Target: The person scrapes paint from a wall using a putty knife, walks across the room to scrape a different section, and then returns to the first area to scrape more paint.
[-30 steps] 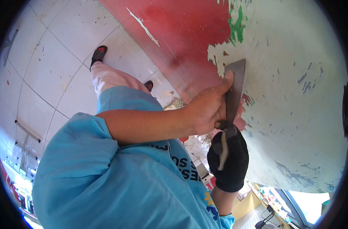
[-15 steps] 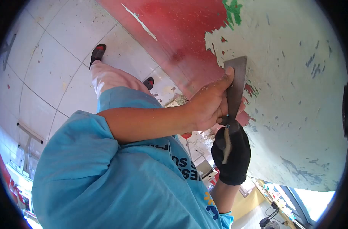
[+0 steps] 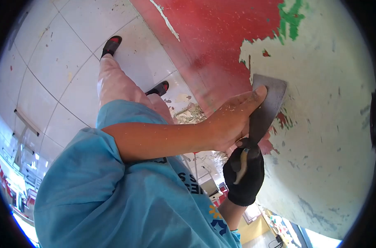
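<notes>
One scraper (image 3: pixel 262 124) sits beside the red paint's (image 3: pixel 196 45) ragged border: our gloved right hand (image 3: pixel 252 177) wraps the handle (image 3: pixel 242 167), our bare left hand (image 3: pixel 231 118) pinches the blade (image 3: pixel 274 93). If that thumb (image 3: pixel 260 91) slips under pressure, the edge could cut us. Our left forearm (image 3: pixel 167 138) crosses the blue shirt (image 3: pixel 146 206).

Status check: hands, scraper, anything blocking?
Gloved right hand gripping scraper; bare left hand on its blade. Blade at patchy painted surface, contact unclear. No obstruction visible there.
</notes>
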`<move>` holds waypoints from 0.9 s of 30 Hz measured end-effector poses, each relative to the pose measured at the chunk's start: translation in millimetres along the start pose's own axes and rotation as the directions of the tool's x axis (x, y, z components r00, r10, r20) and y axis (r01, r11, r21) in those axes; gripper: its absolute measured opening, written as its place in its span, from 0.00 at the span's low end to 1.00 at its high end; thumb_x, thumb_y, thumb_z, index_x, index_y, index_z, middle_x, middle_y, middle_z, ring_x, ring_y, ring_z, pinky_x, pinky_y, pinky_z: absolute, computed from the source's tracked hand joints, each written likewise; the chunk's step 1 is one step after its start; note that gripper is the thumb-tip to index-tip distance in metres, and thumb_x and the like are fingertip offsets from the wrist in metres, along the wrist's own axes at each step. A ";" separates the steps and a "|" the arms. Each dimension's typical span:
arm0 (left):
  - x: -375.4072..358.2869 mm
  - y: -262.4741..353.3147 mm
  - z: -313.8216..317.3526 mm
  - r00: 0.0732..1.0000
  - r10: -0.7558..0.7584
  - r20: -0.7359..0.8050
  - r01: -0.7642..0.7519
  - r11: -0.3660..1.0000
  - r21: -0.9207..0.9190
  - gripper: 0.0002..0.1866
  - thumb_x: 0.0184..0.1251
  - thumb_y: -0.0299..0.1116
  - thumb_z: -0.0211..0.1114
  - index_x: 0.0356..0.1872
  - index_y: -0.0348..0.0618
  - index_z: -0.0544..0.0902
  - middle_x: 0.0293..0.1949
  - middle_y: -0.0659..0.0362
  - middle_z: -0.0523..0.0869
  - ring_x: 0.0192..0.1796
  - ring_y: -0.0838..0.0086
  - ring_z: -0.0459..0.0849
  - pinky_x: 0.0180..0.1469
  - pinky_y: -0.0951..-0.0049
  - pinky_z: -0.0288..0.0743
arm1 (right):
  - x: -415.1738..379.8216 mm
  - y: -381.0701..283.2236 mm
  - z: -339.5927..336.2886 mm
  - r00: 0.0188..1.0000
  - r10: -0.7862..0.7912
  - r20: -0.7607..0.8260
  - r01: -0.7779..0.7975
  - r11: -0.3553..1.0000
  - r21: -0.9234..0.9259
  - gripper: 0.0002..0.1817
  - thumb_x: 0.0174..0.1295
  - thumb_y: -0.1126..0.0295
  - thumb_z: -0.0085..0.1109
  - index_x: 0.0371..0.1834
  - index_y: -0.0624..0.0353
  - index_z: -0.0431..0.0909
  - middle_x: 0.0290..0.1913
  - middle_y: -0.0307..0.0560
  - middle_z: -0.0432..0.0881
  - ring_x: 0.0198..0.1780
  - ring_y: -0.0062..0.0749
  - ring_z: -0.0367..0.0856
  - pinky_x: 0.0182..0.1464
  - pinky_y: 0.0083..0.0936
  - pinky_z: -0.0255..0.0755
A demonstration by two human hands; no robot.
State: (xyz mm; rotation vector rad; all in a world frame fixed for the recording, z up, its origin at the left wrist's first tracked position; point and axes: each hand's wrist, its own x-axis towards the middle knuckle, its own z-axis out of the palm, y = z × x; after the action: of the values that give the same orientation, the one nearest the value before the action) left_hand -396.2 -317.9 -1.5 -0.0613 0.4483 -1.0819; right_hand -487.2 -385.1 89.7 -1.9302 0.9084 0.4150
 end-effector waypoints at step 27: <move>-6.6 31.4 1.3 0.995 0.053 -0.082 -0.051 0.998 0.029 0.23 0.65 0.56 0.47 0.36 0.45 0.72 0.20 0.62 0.77 0.18 0.80 0.73 0.16 0.80 0.63 | 16.6 -16.4 27.6 0.974 0.210 0.085 -0.222 0.818 0.531 0.19 0.61 0.58 0.48 0.42 0.65 0.69 0.21 0.39 0.69 0.16 0.18 0.64 0.17 0.13 0.54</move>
State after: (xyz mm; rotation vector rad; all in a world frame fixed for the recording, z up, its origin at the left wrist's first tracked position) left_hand -371.9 -297.4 -6.5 0.0196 0.5074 -1.0418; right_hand -461.7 -363.6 75.5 -1.3076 1.0996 0.2711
